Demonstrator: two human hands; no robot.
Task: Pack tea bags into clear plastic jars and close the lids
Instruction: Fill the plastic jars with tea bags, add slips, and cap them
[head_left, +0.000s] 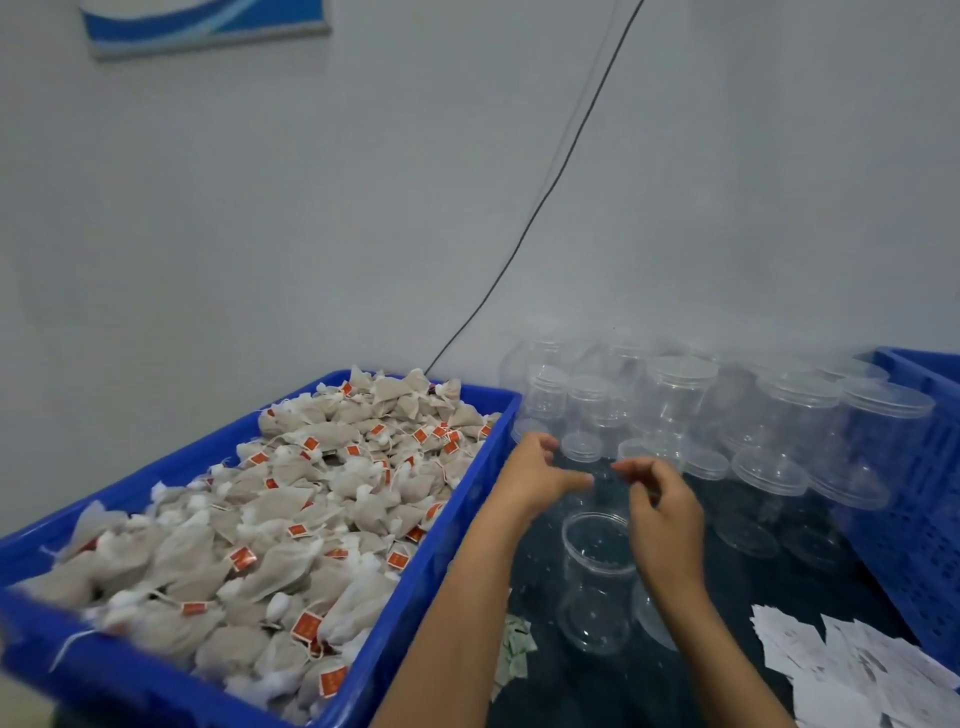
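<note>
Head view. Nearest, at 5 o'clock, loose paper slips (852, 670) on the dark counter (613, 691). Just beyond, an open jar (597, 577), lid off, nothing in it. My left hand (535, 475) and right hand (660, 512) hover above it, fingers loosely curled, holding nothing I can make out. At 9 o'clock, tea bags (291, 519) heaped in the blue crate (415, 577). Lidded jars (769, 431) stand at 1 o'clock. Step in hand, I judge: filling. Next calls for reaching left for bags.

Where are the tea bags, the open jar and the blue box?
tea bags (291, 499): head view, middle of the pile.
open jar (597, 582): head view, its clear side wall.
blue box (447, 561): head view, right wall.
</note>
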